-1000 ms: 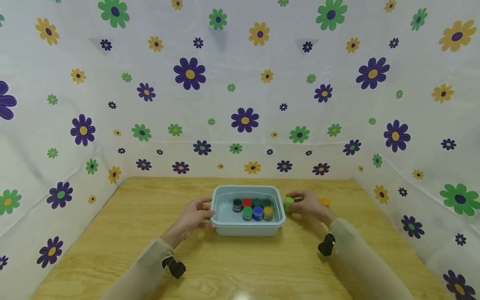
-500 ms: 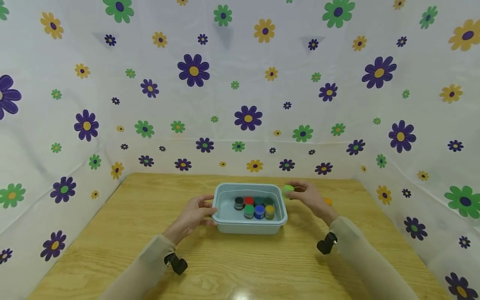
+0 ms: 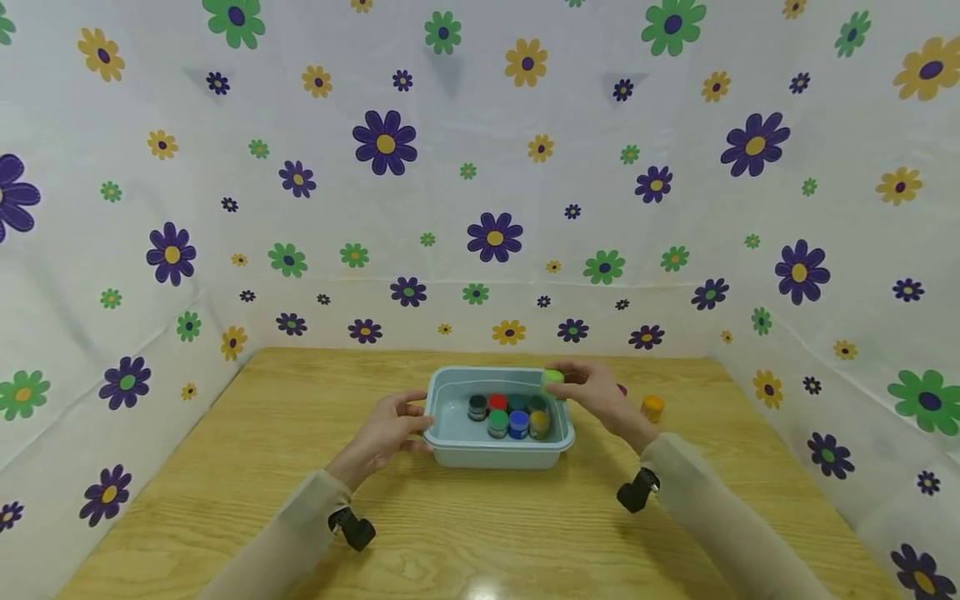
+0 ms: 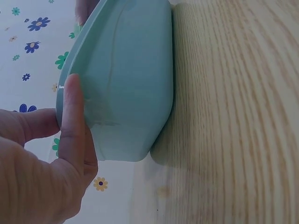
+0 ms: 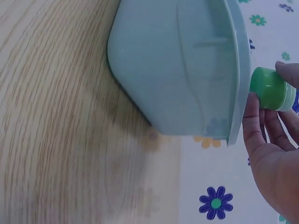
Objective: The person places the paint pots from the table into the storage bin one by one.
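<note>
A pale blue plastic tub [image 3: 487, 447] stands on the table, holding several small paint jars, among them a red jar [image 3: 498, 404], a blue jar [image 3: 518, 425] and a yellow jar [image 3: 538, 426]. My left hand [image 3: 386, 432] holds the tub's left rim, thumb and fingers on either side of it in the left wrist view. Over the tub's back right corner my right hand [image 3: 597, 398] pinches a light green paint jar [image 3: 552, 379]. The right wrist view shows that jar [image 5: 267, 88] between thumb and fingers, just beyond the rim.
An orange paint jar [image 3: 652, 408] stands on the wooden table [image 3: 480, 525], right of the tub. A dark pink jar [image 3: 622, 389] shows partly behind my right hand. Flower-patterned sheeting [image 3: 330, 208] closes off the back and both sides.
My right hand has lifted the light green jar from beside the tub and moved it left over the rim. The pink jar has come into sight. My left hand stays on the tub.
</note>
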Demonstrator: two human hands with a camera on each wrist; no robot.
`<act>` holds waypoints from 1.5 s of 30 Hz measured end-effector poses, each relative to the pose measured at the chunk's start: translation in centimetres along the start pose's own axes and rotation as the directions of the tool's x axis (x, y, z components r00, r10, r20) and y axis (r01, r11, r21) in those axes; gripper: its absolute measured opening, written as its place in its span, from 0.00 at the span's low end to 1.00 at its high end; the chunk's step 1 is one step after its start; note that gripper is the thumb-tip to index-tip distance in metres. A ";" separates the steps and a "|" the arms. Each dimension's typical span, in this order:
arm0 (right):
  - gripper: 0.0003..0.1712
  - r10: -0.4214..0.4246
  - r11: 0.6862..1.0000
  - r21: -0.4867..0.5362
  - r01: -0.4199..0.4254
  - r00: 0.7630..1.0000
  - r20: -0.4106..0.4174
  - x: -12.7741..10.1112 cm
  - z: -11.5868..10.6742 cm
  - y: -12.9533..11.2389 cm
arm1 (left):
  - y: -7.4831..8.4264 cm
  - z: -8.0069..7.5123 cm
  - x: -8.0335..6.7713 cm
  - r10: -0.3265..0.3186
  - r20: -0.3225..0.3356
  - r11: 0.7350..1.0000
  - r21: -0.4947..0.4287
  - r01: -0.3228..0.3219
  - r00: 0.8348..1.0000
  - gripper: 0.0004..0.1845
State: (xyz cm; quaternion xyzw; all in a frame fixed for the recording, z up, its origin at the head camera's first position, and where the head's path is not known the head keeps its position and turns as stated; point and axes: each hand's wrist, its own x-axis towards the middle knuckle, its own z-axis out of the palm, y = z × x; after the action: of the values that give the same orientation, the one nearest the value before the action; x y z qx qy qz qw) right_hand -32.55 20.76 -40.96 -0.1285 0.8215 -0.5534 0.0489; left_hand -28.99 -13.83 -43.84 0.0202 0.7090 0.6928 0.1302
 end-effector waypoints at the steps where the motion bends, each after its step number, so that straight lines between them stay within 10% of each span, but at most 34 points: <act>1: 0.27 -0.009 1.000 -0.006 0.009 1.000 0.007 0.1 0.2 -0.1 | 0.0 0.0 0.0 0.000 0.000 1.000 0.000 0.000 1.000 0.30; 45: 0.22 -0.133 0.956 -0.225 0.190 0.960 0.245 3.0 9.7 -1.8 | 0.0 0.0 0.1 -0.005 0.003 1.000 0.020 0.005 1.000 0.30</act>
State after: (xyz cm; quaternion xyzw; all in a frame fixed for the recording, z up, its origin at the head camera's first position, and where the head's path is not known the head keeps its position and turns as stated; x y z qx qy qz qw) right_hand -33.03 10.65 -42.82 -0.2632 0.8593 -0.4311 0.0805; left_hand -29.07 -13.83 -43.89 0.0209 0.7158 0.6853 0.1327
